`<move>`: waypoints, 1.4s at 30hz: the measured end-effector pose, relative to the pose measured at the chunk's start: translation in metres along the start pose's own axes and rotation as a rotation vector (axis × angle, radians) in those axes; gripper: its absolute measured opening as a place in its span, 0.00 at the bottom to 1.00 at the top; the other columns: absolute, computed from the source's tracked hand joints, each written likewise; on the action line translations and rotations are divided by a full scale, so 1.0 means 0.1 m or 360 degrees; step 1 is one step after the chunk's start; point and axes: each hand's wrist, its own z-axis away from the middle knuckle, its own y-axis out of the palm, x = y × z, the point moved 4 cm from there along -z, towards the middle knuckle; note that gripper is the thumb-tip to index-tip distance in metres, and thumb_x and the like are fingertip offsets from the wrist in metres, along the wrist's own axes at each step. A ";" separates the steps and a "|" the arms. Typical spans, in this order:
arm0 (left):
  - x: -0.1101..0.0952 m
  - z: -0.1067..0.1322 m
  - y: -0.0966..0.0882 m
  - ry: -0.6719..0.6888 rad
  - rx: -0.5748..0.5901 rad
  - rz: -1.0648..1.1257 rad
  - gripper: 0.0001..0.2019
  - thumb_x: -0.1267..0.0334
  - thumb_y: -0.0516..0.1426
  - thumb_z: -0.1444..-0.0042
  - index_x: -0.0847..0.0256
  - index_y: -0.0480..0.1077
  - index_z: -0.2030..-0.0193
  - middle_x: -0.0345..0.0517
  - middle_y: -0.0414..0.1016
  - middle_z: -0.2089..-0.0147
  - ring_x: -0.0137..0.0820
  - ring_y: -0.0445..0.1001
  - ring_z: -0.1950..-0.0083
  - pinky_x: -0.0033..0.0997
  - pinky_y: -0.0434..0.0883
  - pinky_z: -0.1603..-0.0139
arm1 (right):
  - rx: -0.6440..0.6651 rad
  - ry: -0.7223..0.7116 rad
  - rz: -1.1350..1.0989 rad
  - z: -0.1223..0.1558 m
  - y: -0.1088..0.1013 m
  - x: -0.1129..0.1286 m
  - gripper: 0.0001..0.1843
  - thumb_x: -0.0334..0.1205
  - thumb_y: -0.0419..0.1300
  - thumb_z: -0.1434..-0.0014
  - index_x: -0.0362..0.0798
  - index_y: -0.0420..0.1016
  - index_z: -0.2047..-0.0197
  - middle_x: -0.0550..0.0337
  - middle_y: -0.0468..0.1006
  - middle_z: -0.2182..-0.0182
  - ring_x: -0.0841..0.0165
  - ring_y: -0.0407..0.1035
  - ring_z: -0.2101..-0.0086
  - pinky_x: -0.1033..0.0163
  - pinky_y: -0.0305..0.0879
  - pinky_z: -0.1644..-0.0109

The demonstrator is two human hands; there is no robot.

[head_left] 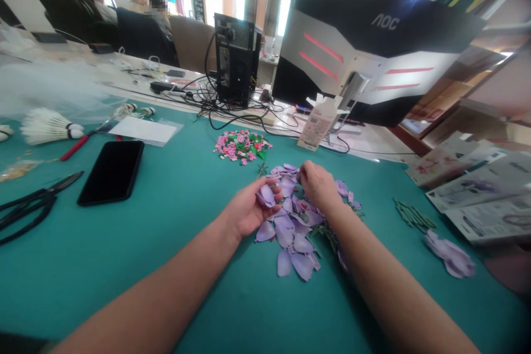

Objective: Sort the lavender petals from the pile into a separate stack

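Observation:
My left hand (249, 210) is curled with its fingers pinching a lilac plastic petal (266, 195) just above a heap of loose lilac petals (292, 235) on the teal mat (166, 243). My right hand (317, 185) hovers palm down over the far side of the same heap, fingers bent and pressed together among the petals; what they grip is hidden. A small green stem piece (261, 168) lies just beyond the heap.
A pile of small pink and green pieces (241, 146) lies farther back. A black phone (111, 171), black scissors (29, 204) and shuttlecocks (45, 126) sit to the left. Green sticks (412, 215), a finished lilac flower (452, 257) and instruction sheets (485, 199) lie right. A monitor (373, 50) stands behind.

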 end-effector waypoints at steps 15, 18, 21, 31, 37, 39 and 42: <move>0.02 0.00 0.01 0.0012 0.0006 -0.0039 0.10 0.64 0.52 0.33 0.65 0.71 0.61 0.50 0.77 0.66 0.32 0.79 0.69 0.29 0.76 0.74 | -0.0164 0.0310 -0.0500 0.05 -0.22 -0.20 0.09 0.38 0.57 0.41 0.49 0.78 0.62 0.58 0.81 0.66 0.65 0.72 0.65 0.63 0.61 0.60; 0.04 0.01 0.02 -0.0005 0.0029 -0.0052 0.09 0.63 0.52 0.34 0.65 0.71 0.59 0.51 0.77 0.64 0.32 0.79 0.69 0.30 0.77 0.72 | -0.0069 0.0327 -0.0927 0.01 -0.34 -0.04 0.08 0.39 0.59 0.43 0.49 0.80 0.63 0.60 0.81 0.69 0.67 0.72 0.67 0.64 0.63 0.61; 0.08 0.01 0.04 -0.0045 0.0093 -0.0023 0.12 0.58 0.50 0.32 0.64 0.70 0.55 0.52 0.78 0.64 0.34 0.80 0.67 0.33 0.78 0.71 | 0.0173 0.0146 -0.1237 -0.07 -0.38 0.19 0.10 0.41 0.60 0.43 0.49 0.81 0.62 0.61 0.82 0.69 0.68 0.73 0.68 0.65 0.65 0.63; 0.11 0.01 0.02 -0.0104 -0.0009 -0.0057 0.08 0.62 0.54 0.35 0.62 0.72 0.55 0.44 0.76 0.68 0.29 0.77 0.74 0.24 0.72 0.81 | 0.0407 0.0421 -0.0341 -0.69 0.16 -0.30 0.16 0.37 0.56 0.40 0.51 0.83 0.54 0.56 0.83 0.57 0.63 0.75 0.56 0.65 0.66 0.55; 0.09 0.01 0.01 -0.0097 -0.0016 -0.0029 0.08 0.62 0.53 0.35 0.62 0.71 0.58 0.42 0.75 0.69 0.27 0.74 0.76 0.23 0.70 0.82 | 0.0557 0.0421 -0.0189 -0.84 0.47 -0.28 0.13 0.38 0.60 0.45 0.48 0.84 0.59 0.51 0.83 0.61 0.62 0.75 0.58 0.65 0.66 0.56; 0.08 0.01 0.01 -0.0094 -0.0018 -0.0020 0.08 0.62 0.53 0.34 0.62 0.71 0.59 0.42 0.74 0.69 0.27 0.74 0.76 0.24 0.71 0.82 | 0.0593 0.0423 -0.0165 -0.85 0.54 -0.26 0.12 0.38 0.62 0.47 0.47 0.84 0.60 0.50 0.83 0.62 0.62 0.75 0.60 0.65 0.66 0.57; 0.07 0.01 0.01 -0.0080 -0.0020 -0.0012 0.08 0.62 0.53 0.35 0.62 0.71 0.60 0.41 0.73 0.71 0.28 0.74 0.75 0.24 0.72 0.81 | 0.0603 0.0439 -0.0172 -0.84 0.60 -0.25 0.11 0.36 0.62 0.48 0.46 0.84 0.62 0.49 0.82 0.64 0.61 0.75 0.62 0.64 0.66 0.59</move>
